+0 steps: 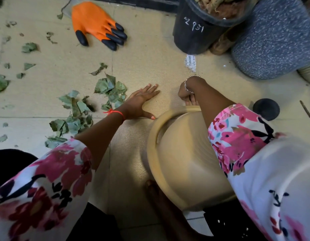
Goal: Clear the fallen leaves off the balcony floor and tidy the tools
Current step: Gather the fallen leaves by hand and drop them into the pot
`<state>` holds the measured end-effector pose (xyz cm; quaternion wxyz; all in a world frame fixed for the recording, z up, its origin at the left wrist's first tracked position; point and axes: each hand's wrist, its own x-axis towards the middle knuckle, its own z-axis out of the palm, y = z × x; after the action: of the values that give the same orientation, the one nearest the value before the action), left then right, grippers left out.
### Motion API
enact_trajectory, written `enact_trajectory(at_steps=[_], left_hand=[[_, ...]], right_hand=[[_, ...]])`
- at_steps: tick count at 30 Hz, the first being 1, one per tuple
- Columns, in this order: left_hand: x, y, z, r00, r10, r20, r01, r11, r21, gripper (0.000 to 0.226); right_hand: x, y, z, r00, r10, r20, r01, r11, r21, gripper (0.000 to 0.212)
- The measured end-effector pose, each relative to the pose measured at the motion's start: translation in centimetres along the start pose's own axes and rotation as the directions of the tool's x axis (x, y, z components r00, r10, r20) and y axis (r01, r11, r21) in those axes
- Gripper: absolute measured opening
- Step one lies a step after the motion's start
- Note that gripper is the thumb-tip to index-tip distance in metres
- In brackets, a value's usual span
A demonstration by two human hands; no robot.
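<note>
Left hand [142, 101]: lay open and palm-down on the floor tiles [147, 63], fingers straight and pointing away from the body, thumb spread toward the tub. It held nothing. A red thread [114, 112] was tied at the wrist.

Right hand [186, 94]: fingers were curled over the far rim of the beige tub [178, 153], gripping it. A beaded bracelet [186, 86] sat at the wrist.

Beige tub: plastic, tipped on its side, with the rim facing the left hand. It lay between the two forearms.

Leaves [109, 89]: green and dry, gathered in a loose heap just left of the left hand and wrist. Smaller scraps were scattered farther left across the tiles.

Orange glove [93, 21]: black claw tips, lying flat on the floor beyond the leaves, well apart from both hands.

Black pot [194, 32]: white chalk marks on its wall, dry plant matter inside. It stood at the far right, touching a grey speckled pot [275, 40].

Paper label [189, 64]: torn, stuck to the floor near the black pot.

Black round object [266, 109]: on the floor right of the right arm; what it was could not be told.

Sleeves [51, 171]: white with a pink floral print, on both arms.
</note>
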<state>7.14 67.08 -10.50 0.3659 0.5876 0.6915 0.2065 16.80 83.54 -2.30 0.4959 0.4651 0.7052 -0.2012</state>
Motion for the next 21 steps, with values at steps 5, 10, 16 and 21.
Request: enact_trajectory(at_steps=[5, 10, 16, 21], left_hand=[[0.0, 0.0, 0.1, 1.0, -0.022, -0.015, 0.021, 0.998, -0.062, 0.107], [-1.7, 1.7, -1.6, 0.975, -0.197, -0.102, 0.12, 0.856, -0.503, 0.047], [-7.1, 1.0, -5.3, 0.625, -0.504, -0.596, -0.069, 0.725, -0.685, 0.044], [-13.1, -2.4, -4.1, 0.419, -0.549, -0.723, 0.074, 0.814, -0.576, 0.043]], right_hand=[[-1.4, -5.2, 0.8, 0.989, -0.127, 0.077, 0.145, 0.944, -0.296, 0.029], [-2.5, -7.9, 2.6, 0.945, -0.322, 0.063, 0.292, 0.913, 0.285, 0.02], [-4.1, -11.9, 3.6, 0.884, -0.033, -0.467, 0.467, -0.01, 0.884, 0.018], [-1.8, -15.6, 7.8, 0.775, 0.037, -0.631, 0.579, 0.359, 0.732, 0.043]])
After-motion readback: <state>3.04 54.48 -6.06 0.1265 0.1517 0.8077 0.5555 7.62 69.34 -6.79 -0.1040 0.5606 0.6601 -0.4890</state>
